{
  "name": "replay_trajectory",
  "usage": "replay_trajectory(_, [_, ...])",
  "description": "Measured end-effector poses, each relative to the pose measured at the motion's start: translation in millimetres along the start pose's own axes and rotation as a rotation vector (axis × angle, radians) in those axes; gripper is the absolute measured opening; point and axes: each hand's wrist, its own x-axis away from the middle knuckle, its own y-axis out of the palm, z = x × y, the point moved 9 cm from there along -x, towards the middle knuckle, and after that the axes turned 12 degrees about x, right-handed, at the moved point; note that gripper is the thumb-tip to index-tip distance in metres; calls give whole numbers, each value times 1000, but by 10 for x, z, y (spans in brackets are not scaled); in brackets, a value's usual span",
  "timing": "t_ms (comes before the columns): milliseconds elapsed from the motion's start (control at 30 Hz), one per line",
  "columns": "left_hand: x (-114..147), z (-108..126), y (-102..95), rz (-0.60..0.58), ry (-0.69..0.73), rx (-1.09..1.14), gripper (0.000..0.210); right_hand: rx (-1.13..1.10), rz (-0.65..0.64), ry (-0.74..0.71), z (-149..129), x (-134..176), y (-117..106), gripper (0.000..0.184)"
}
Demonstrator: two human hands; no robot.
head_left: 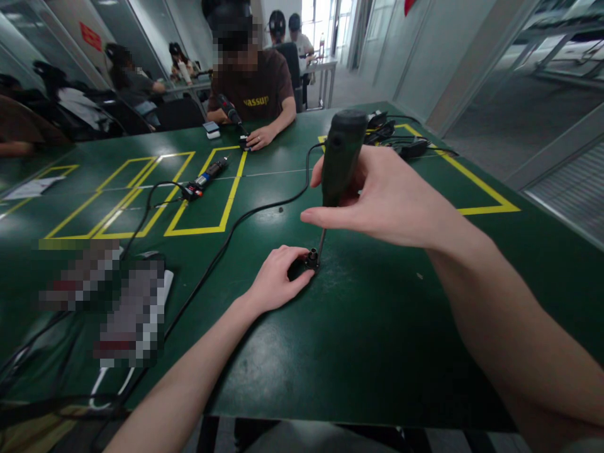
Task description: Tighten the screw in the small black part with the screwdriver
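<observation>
Item, right hand point(387, 195): wrapped around a black electric screwdriver point(344, 151), which I had upright and slightly tilted above the green table point(377, 352); its thin bit point(322, 245) reached down to the rim of the fitting.

Item, left hand point(278, 280): low on the tabletop, thumb and fingers pinching a small dark fitting point(312, 258) with a round upstanding neck. Whether anything sat inside the neck, I could not tell at my remove.

Item, black cable point(202, 279): ran from the near left edge up to the screwdriver, passing out of sight behind it.

Item, near yellow-taped rectangle point(195, 232): held a second electric screwdriver point(210, 175), tip inside, rear end across the left tape line.

Item, right yellow-taped rectangle point(486, 211): contained a heap of black cables point(377, 132) and a black adapter point(413, 148), one lead crossing the tape.

Item, two pale-sided boxes point(134, 308), at my left: tops blurred, contents not visible.

Item, co-worker point(255, 88), opposite: one hand on a small part point(244, 142), a third screwdriver point(229, 110) above it.
</observation>
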Motion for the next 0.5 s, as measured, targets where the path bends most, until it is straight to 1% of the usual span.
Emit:
replay_trajectory(167, [-1, 5, 1, -1, -3, -1, 24, 39, -23, 10, 5, 6, 16, 19])
replay_trajectory(333, [-8, 8, 1, -4, -9, -5, 23, 43, -24, 8, -24, 13, 29, 25])
replay_trajectory(500, [-8, 15, 0, -4, -3, -5, 24, 36, -39, 9, -11, 12, 57, 14])
